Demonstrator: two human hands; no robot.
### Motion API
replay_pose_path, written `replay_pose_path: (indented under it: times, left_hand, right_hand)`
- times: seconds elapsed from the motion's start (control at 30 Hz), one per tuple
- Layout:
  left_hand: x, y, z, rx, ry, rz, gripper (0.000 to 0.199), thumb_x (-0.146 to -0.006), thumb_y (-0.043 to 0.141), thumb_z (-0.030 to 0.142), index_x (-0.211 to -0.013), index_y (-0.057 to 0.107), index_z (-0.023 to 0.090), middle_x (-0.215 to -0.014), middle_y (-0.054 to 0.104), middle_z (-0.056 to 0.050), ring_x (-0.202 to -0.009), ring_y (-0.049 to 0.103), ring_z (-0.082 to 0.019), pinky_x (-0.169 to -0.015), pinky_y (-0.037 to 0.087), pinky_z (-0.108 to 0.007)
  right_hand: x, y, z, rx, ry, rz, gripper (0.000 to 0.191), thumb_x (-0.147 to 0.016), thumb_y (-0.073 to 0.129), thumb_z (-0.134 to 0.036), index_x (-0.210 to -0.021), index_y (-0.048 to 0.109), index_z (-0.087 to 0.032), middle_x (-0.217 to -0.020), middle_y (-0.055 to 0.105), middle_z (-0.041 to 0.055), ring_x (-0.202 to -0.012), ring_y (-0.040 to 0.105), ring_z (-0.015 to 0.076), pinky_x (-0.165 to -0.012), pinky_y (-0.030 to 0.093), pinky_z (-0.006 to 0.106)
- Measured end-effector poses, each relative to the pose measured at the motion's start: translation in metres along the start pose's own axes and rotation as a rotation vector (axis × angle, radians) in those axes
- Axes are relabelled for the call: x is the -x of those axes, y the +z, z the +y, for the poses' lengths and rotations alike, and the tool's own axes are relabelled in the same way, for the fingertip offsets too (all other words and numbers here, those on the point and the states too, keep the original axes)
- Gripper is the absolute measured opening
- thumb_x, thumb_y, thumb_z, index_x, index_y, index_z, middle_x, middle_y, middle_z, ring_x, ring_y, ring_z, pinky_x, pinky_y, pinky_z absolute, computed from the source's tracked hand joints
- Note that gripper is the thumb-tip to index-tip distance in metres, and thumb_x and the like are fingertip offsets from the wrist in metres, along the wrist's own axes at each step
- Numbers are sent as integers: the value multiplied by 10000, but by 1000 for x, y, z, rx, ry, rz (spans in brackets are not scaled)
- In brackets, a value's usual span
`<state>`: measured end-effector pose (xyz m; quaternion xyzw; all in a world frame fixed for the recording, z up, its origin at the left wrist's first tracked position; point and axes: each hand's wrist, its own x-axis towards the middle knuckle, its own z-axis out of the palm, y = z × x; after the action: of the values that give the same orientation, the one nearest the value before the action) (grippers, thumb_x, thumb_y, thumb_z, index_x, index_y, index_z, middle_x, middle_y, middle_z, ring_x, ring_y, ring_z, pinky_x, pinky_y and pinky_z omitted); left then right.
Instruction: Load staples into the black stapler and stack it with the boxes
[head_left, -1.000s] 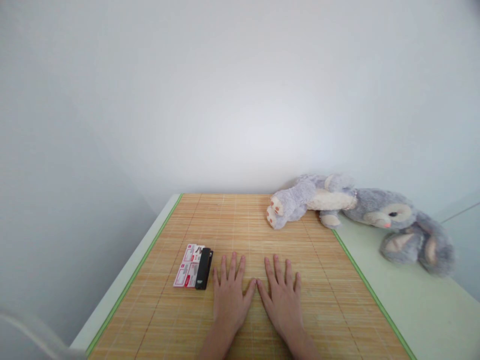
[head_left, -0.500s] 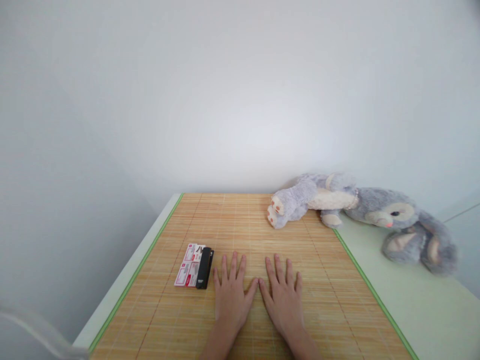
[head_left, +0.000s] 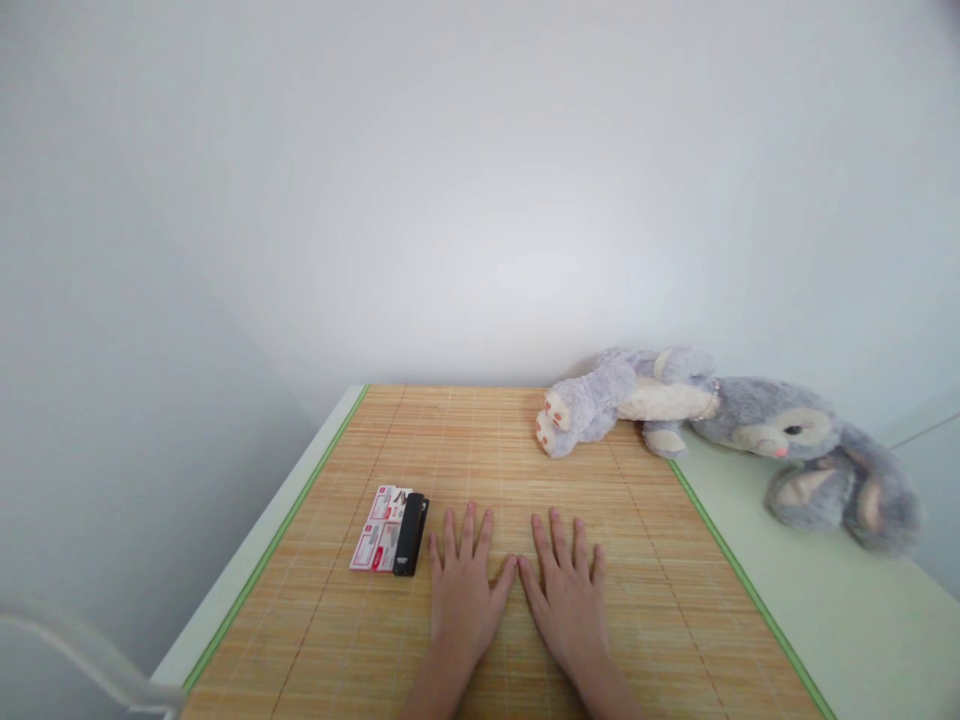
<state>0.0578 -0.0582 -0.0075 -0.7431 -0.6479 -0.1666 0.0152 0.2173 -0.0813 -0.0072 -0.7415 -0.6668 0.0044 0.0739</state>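
My left hand [head_left: 465,595] lies flat, palm down and fingers spread, on the bamboo mat [head_left: 352,640]. Beside it, my right hand [head_left: 568,600] rests the same way, and the two thumb tips nearly meet. Neither hand holds anything. Just left of my left hand's fingers is a black stapler [head_left: 409,535], lying lengthwise away from me. Its left side adjoins small white boxes [head_left: 373,530] with pink and red print, probably staple boxes, partly covered by the stapler.
A grey plush rabbit [head_left: 667,400] lies on its side at the back right, across the mat's green edge and onto the pale tabletop [head_left: 847,620]. Behind the table rises a white wall [head_left: 480,200]. A pale curved bar [head_left: 82,655] shows at the lower left.
The view has shifted very slightly. Both hands, the stapler and the boxes stay where they were on the mat.
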Motion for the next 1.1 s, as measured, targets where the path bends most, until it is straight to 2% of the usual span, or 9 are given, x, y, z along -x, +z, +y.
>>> replay_pose_path:
  times: [1.1]
  left_hand:
    - [0, -3, 0, 10, 0, 2, 724, -962, 494, 611, -1610, 262, 386, -1699, 276, 33, -1581, 130, -387, -1233, 208, -647]
  right_hand:
    - [0, -1, 0, 36, -18, 19, 650, -1040, 332, -563, -1635, 234, -319, -1730, 112, 32, -1590, 13, 394, -1223, 48, 700]
